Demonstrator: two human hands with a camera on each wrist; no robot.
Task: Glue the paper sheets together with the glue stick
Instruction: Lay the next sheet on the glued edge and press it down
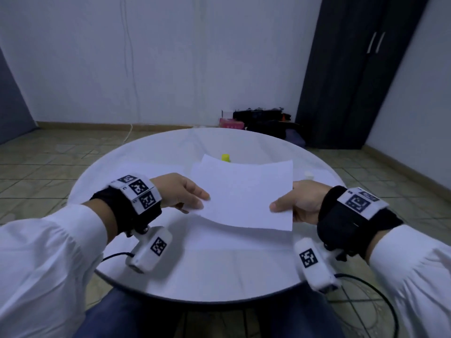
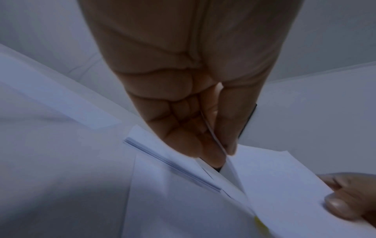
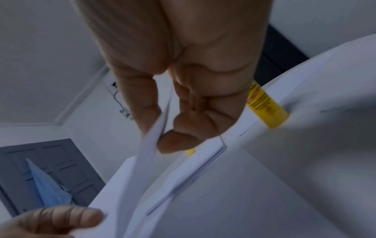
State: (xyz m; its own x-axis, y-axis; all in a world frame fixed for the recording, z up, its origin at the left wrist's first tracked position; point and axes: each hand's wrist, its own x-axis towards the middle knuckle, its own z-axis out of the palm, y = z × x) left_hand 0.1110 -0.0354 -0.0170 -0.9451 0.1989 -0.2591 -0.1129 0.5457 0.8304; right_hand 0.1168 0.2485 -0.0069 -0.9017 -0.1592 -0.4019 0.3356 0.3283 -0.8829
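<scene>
Nearest you, your left hand (image 1: 181, 192) pinches the left edge of a white paper sheet (image 1: 241, 193), thumb on top and fingers curled beneath, and your right hand (image 1: 299, 203) pinches its right edge the same way. The sheet hangs lifted between the two hands above the round white table (image 1: 151, 284), sagging a little in the middle, its far edge curling upward. The left wrist view shows the paper edge caught between the thumb and the curled fingers (image 2: 205, 149); the right wrist view shows the same pinch on the other side, with the fingers (image 3: 183, 140) closed under the sheet.

Beneath the held sheet, more paper (image 1: 151, 169) lies flat on the table; in the left wrist view its stacked edges show as thin lines just below the hand, though how many sheets there are cannot be told.

Beyond the sheet's far edge, the yellow glue stick (image 1: 226, 157) sits on the table, mostly hidden behind the paper in the head view. The right wrist view shows its yellow body (image 3: 266, 107) lying just beside the paper. A small pale object (image 1: 308, 175) rests near the table's right rim, too blurred to identify.

Farther off, dark bags (image 1: 263, 123) sit on the tiled floor against the wall, beside a tall dark cabinet (image 1: 353, 76).
</scene>
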